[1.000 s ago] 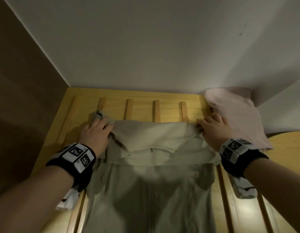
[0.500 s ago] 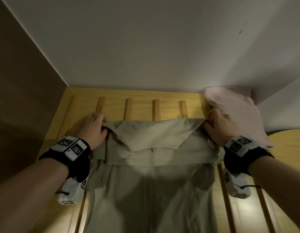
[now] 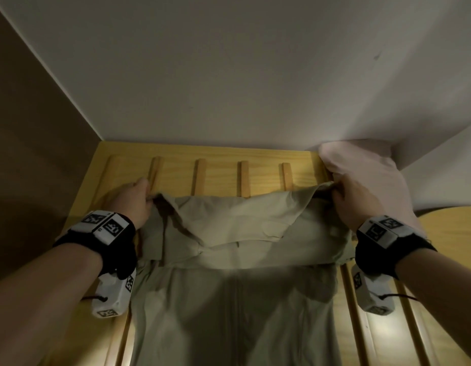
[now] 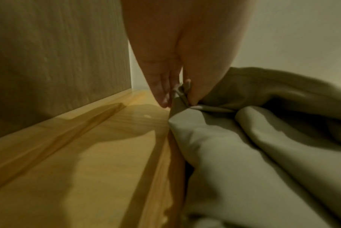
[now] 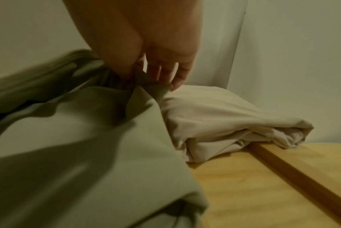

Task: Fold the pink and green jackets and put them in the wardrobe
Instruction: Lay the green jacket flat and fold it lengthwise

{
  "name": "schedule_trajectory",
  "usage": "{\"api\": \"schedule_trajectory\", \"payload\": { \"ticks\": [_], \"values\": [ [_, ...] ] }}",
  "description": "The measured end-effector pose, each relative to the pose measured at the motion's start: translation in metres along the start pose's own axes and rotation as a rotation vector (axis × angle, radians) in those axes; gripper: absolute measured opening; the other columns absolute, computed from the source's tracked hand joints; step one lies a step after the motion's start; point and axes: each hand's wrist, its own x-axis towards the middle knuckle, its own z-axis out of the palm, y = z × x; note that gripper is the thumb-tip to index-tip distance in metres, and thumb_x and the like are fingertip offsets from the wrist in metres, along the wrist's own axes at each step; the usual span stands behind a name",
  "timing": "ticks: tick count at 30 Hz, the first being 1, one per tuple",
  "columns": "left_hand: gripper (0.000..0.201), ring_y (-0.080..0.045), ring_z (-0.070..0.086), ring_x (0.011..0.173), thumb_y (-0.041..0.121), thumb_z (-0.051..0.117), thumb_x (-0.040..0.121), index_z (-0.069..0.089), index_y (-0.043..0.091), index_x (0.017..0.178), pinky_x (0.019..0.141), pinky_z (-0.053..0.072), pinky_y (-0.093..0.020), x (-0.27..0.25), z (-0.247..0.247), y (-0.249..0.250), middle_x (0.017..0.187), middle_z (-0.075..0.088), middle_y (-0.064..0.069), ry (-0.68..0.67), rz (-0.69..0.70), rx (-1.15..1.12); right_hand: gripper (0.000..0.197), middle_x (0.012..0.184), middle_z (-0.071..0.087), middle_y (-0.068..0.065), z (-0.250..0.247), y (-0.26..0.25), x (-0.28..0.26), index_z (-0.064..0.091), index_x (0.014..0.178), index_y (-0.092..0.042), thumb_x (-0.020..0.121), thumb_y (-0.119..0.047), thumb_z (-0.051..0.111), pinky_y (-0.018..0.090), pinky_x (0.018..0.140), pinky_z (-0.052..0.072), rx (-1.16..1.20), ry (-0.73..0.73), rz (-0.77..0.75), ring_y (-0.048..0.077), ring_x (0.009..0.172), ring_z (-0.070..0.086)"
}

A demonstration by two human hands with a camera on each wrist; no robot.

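The pale green jacket (image 3: 237,281) lies zip-side up on the wooden slatted shelf (image 3: 218,175), its top part doubled over. My left hand (image 3: 135,199) pinches the jacket's far left corner (image 4: 182,95) between thumb and fingers. My right hand (image 3: 353,199) pinches the far right corner (image 5: 146,86) the same way. The folded pink jacket (image 3: 366,180) sits at the back right corner of the shelf, right beside my right hand; in the right wrist view the pink jacket (image 5: 220,123) lies against the green cloth (image 5: 78,146).
A brown side panel (image 3: 31,154) closes the shelf on the left and a white back wall (image 3: 229,88) stands behind. Raised wooden slats (image 3: 200,175) run front to back. A rounded wooden surface (image 3: 453,233) shows at the right.
Both hands have lifted the jacket's folded top edge and carried it toward the back wall. The fold now covers more of the slats.
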Motion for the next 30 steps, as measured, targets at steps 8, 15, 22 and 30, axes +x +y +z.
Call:
{"api": "schedule_trajectory", "payload": {
  "ticks": [8, 15, 22, 30],
  "values": [
    [0.020, -0.034, 0.053, 0.089, 0.008, 0.050, 0.090, 0.051, 0.009, 0.110, 0.058, 0.029, -0.031, -0.016, 0.001, 0.011, 0.112, 0.050, -0.014, 0.059, 0.175, 0.121, 0.021, 0.100, 0.058, 0.020, 0.008, -0.008, -0.016, 0.053, 0.103, 0.000, 0.086, -0.011, 0.060, 0.032, 0.068, 0.029, 0.115, -0.016, -0.080, 0.036, 0.093, 0.053],
    [0.024, -0.037, 0.058, 0.088, 0.005, 0.047, 0.089, 0.050, 0.008, 0.113, 0.063, 0.045, -0.039, -0.009, 0.004, -0.008, 0.106, 0.059, -0.019, 0.060, 0.098, 0.103, 0.015, 0.099, 0.055, 0.013, -0.001, 0.003, -0.020, 0.044, 0.081, -0.016, 0.080, -0.003, 0.051, 0.033, 0.074, 0.039, -0.056, -0.112, -0.062, 0.030, 0.088, 0.050],
    [0.027, -0.032, 0.051, 0.085, 0.007, 0.048, 0.090, 0.050, 0.008, 0.118, 0.059, 0.032, -0.030, -0.013, 0.009, -0.018, 0.102, 0.051, -0.016, -0.031, 0.076, 0.064, 0.016, 0.103, 0.057, 0.012, 0.002, 0.007, -0.024, 0.050, 0.102, -0.014, 0.088, -0.006, 0.047, 0.031, 0.073, 0.038, -0.008, -0.143, -0.020, 0.027, 0.086, 0.050],
    [0.042, -0.027, 0.053, 0.073, 0.038, 0.032, 0.098, 0.058, 0.005, 0.093, 0.058, 0.039, -0.030, -0.018, -0.007, -0.013, 0.091, 0.062, -0.017, -0.083, -0.038, -0.019, 0.028, 0.088, 0.056, 0.005, 0.011, 0.014, -0.032, 0.062, 0.082, -0.012, 0.092, -0.031, 0.044, 0.027, 0.069, 0.032, 0.157, -0.083, -0.067, 0.020, 0.080, 0.050]
  ]
}}
